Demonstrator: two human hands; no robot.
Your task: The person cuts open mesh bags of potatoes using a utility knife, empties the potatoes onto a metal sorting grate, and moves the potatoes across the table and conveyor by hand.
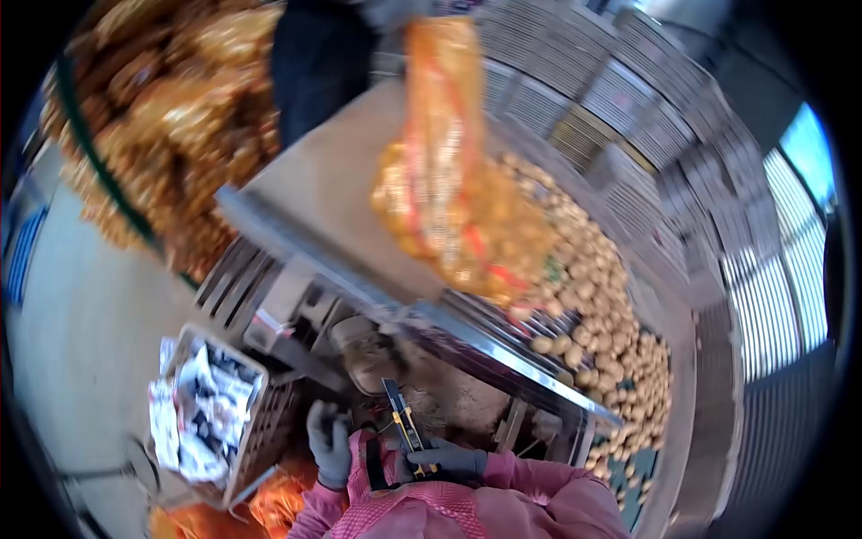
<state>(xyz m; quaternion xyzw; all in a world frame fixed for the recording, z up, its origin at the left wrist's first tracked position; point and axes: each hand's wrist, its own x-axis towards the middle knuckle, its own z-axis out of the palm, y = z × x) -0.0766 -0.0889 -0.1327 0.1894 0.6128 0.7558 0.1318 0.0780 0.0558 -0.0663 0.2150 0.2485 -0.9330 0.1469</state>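
The knife [409, 424] is grasped by the gloved right hand [453, 458], close in front of the body, while the left hand [329, 445] is raised with its fingers loosely bent and nothing seen in it. The two hands are held near each other, both on the near side of the metal rail [503, 352] by which the desk [328, 180] is edged. This rail runs aslant from far left to near right, and between it and the hands a dusty gap is left, with machine parts showing below. More room is offered at the left, where pale floor [76, 323] is seen.

Beyond the rail, the way is taken up by a large orange bag [440, 171], blurred, tilted over the desk; whether its top is held cannot be told. To its right, potatoes [620, 350] are spread in a long trough toward the near right. At far left, sacks [180, 117] are piled, crossed by a green bar [99, 166]; beside them, dark clothing [321, 72] of another person is seen. Boxes [620, 99] are stacked at far right. Left of the left hand, a crate [258, 415] is filled with wrappers [211, 404], and orange nets [278, 503] lie near it.

The knife is placed to the right of the left hand, its tip pointed away from the body.
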